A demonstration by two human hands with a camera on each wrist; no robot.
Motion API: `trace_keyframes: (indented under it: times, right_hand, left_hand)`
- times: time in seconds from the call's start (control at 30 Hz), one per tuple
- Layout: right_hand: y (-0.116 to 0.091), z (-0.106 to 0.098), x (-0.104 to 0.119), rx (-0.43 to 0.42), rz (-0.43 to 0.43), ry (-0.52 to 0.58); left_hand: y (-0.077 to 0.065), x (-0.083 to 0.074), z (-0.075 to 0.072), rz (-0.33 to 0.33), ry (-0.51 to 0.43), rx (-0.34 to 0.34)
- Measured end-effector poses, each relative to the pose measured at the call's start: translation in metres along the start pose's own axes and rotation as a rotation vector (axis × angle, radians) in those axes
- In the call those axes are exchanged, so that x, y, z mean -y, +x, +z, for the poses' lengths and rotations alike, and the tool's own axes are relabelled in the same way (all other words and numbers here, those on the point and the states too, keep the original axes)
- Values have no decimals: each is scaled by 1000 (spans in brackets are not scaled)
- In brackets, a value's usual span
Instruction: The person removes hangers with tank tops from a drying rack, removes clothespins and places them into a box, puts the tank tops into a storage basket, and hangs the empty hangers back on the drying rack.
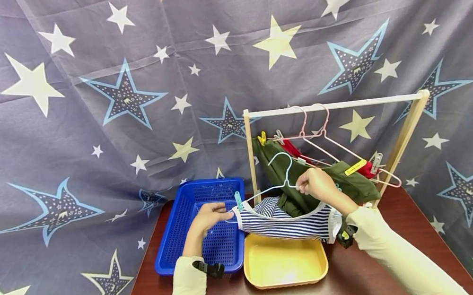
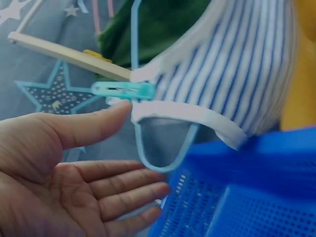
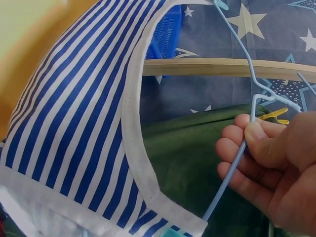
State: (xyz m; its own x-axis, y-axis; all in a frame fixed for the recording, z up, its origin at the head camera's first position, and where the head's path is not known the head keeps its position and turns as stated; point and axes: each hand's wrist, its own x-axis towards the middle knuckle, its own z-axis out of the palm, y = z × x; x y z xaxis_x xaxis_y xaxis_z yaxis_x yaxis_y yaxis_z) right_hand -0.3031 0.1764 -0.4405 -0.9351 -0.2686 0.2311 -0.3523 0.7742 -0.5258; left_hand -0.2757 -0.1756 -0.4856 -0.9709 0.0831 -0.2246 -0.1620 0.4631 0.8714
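Observation:
A light-blue wire hanger (image 1: 287, 173) carries a blue-and-white striped garment (image 1: 284, 224) with white trim. My right hand (image 1: 319, 186) pinches the hanger's arm just beside its hook, thumb against curled fingers in the right wrist view. Near the other end, a teal clothespin (image 2: 123, 91) clips the garment's strap to the hanger. My left hand (image 1: 211, 216) is beside that end with its fingers straight and spread; in the left wrist view the thumb tip is right by the clothespin. Part of another teal clothespin (image 3: 173, 232) shows at the opposite strap.
A wooden rack (image 1: 335, 105) at the back right holds two pink hangers (image 1: 325, 132) with dark green (image 1: 280, 162) and red clothes, clipped by yellow and grey clothespins. A blue perforated basket (image 1: 168, 235) stands at left, a yellow tray (image 1: 288, 282) below the garment.

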Motion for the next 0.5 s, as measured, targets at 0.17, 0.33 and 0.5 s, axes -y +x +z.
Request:
trace_keyframes:
  times: [0.17,0.33,0.5]
  right_hand:
    - [0,0,0,0,-6,2]
    - [1,0,-1,1,-12,3]
    - [3,2,-1,26,-3,12]
  left_hand:
    - [9,-7,-2,47,-130,31]
    - [21,-2,4,56,-274,68]
    - [33,8,9,57,-401,103]
